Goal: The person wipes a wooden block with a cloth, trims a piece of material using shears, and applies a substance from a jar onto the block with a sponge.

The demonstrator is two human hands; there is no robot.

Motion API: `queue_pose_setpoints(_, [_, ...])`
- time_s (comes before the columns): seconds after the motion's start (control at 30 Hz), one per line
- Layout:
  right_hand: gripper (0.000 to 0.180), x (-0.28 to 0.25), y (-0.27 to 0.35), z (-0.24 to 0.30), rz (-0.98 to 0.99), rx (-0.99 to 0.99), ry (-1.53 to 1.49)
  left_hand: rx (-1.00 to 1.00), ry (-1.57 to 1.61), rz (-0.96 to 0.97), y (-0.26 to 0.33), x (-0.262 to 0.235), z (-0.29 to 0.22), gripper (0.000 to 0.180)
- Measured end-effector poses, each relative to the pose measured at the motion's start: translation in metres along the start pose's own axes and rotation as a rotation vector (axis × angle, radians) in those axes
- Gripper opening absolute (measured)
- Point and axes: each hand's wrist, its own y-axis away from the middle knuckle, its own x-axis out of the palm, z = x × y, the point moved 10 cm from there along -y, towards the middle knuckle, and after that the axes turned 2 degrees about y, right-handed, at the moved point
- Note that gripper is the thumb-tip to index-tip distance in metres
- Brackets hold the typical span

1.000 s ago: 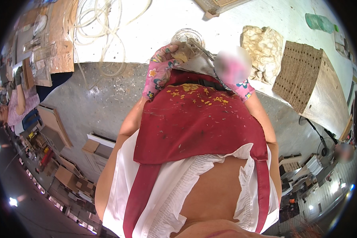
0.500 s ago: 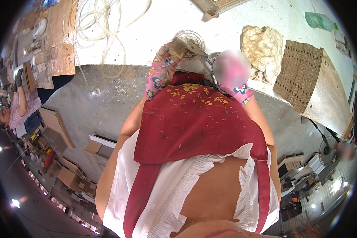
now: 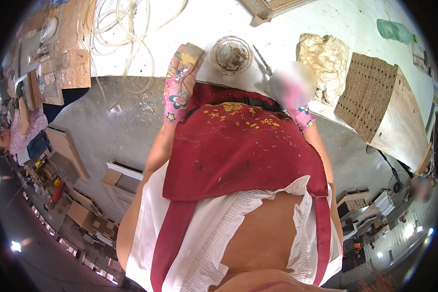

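My left hand (image 3: 181,68), in a pink flowered sleeve, is at the bench edge, left of a clear round tub (image 3: 232,55). Its fingers are closed around a greyish-tan piece (image 3: 194,51) whose kind I cannot make out. Murky grey-brown stuff lies inside the tub. To the right of it my right hand (image 3: 292,90) is blurred, so its fingers do not show clearly. A slim dark tool (image 3: 262,59), perhaps a blade seen edge-on, reaches from that hand up and left beside the tub.
Coiled clear tubing (image 3: 126,29) lies on the white bench (image 3: 194,19) at left. To the right are a crumpled cream lump (image 3: 322,61), a stack of holed boards (image 3: 366,92) and a green bottle (image 3: 394,30). Another person (image 3: 22,127) works at far left.
My left hand has moved left, away from above the tub. My right hand and the tool have drawn back slightly right, leaving the tub's opening uncovered.
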Motion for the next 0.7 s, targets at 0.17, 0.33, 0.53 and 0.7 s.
queue_pose_setpoints(0.17, [0.031,0.015,-0.001,0.008,0.325,0.167,-0.344,-0.012,0.034,-0.013,-0.001,-0.01,0.006,0.048])
queue_pose_setpoints(0.33, [0.029,0.03,0.003,0.007,0.584,0.23,-0.303,-0.036,0.106,-0.009,0.001,-0.023,0.018,0.045])
queue_pose_setpoints(0.53, [0.034,0.009,0.002,0.007,0.353,0.138,-0.288,-0.059,0.078,0.01,-0.005,-0.023,0.027,0.045])
queue_pose_setpoints(0.7, [0.031,-0.013,-0.006,0.024,0.366,0.156,-0.481,-0.009,0.049,-0.003,-0.011,-0.014,0.017,0.045])
